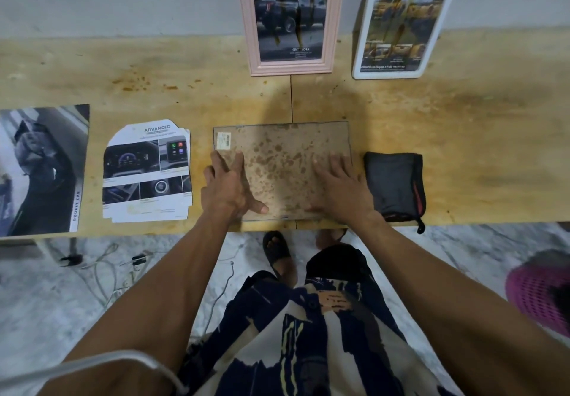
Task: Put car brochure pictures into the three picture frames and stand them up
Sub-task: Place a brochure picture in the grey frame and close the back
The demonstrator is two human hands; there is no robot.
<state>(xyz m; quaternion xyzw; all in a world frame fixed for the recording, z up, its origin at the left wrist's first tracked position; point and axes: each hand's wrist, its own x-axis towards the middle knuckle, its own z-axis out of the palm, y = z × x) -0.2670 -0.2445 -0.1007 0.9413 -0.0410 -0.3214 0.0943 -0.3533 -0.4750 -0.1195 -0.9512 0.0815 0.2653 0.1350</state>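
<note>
Third frame: the brown frame [282,161] is lying flat, back side up, near the front edge of the bench [462,118]. Its long side is running left to right.
Left grip: the left hand [226,184] is resting on the left end of the frame. Its fingers are straight and spread, and it is holding nothing.
Right grip: the right hand [337,187] is pressing flat on the right end, fingers straight, also holding nothing.
Which hand is nearer: both are touching the frame, one at each end, so either can be lifting it.
Picture to use: the cut brochure picture [146,170] is lying just left of the frame, nearer the left hand.
Done already: the pink arched frame [291,19] and the white frame [401,19] are standing at the wall, each showing a car picture.
Other things: a big brochure page [40,170] is lying far left. A black pouch [394,184] is lying just right of the frame.
In the way: the pouch is sitting close to the right hand. I think the back is needing opening first.
</note>
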